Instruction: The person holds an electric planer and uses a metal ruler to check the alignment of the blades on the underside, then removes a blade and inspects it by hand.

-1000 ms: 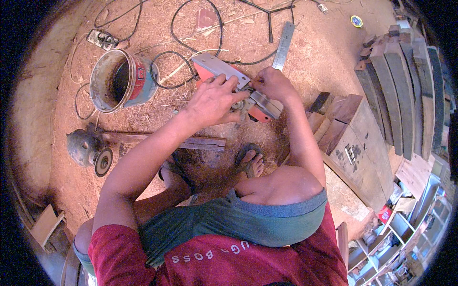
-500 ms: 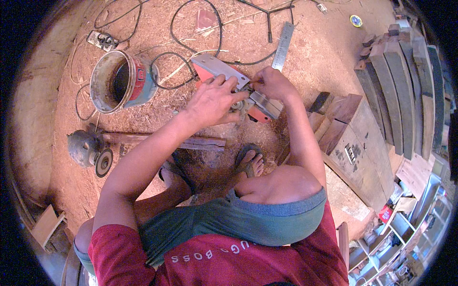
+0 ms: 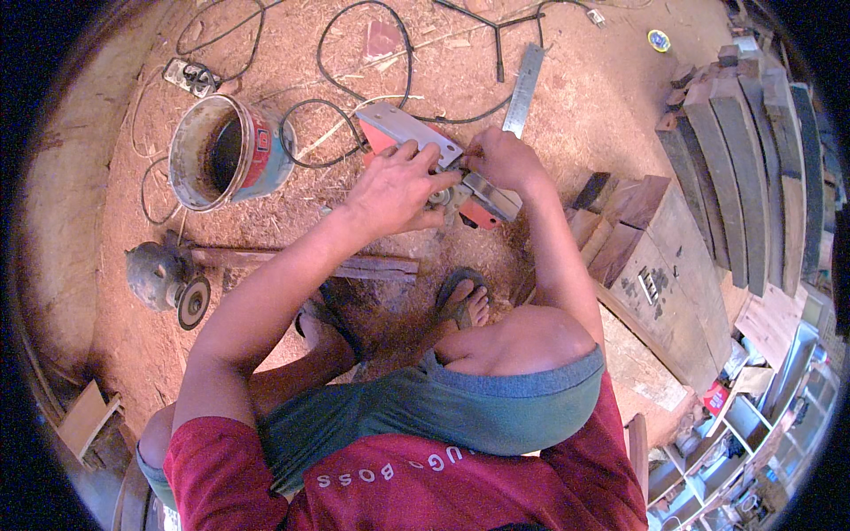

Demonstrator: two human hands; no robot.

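Note:
A red electric hand planer (image 3: 403,126) lies sole up on the ground in front of me, its flat metal plates facing upward. My left hand (image 3: 398,188) is wrapped over its middle, fingers curled round the body near the cutter opening. My right hand (image 3: 503,159) is closed in a pinch at that opening, beside the rear plate (image 3: 494,193). Whatever its fingertips hold is hidden. A steel ruler (image 3: 524,90) extends beyond the right hand; I cannot tell whether it touches the hand or just lies on the ground.
A paint bucket (image 3: 202,177) with dark liquid stands left. Nearer me are a bench grinder (image 3: 159,274) and a wooden board (image 3: 381,268). Black cable (image 3: 409,53) loops across the sawdust. At right are a wooden block (image 3: 673,265) and stacked curved timbers (image 3: 730,168). A power strip (image 3: 190,77) lies far left.
Right fingers have shifted very slightly at the planer's cutter opening. The left hand and the planer keep their places.

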